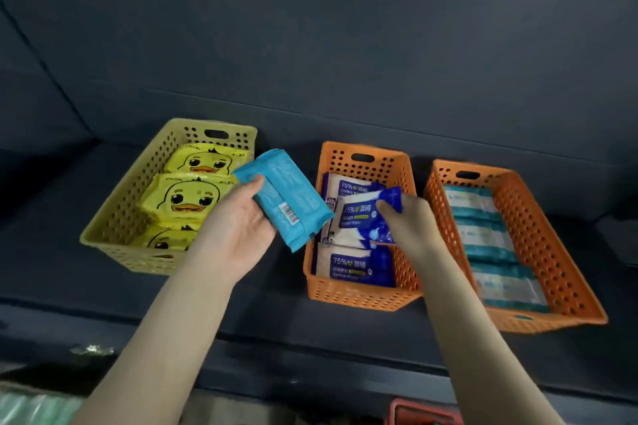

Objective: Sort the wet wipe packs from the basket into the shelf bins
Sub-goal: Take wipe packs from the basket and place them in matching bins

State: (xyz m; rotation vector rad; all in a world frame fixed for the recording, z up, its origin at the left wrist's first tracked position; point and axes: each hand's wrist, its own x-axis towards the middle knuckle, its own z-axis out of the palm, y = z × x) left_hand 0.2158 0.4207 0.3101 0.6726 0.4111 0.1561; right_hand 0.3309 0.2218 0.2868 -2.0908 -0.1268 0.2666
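Observation:
My left hand (238, 221) holds a light blue wipe pack (286, 198), barcode side up, in the air between the yellow bin and the middle orange bin. Over the middle orange bin (359, 293), my right hand (405, 214) pinches a blue and white 75% alcohol wipe pack (362, 217) by its far edge. More packs of that kind lie in this bin. The yellow bin (114, 235) on the left holds yellow duck packs (183, 200). The right orange bin (545, 252) holds teal and white packs (483, 238).
All three bins stand on a dark shelf (69, 286) with a dark back wall. The red rim of a basket (424, 412) shows at the bottom edge, below the shelf. Something green and blurred lies at the bottom left (34, 405).

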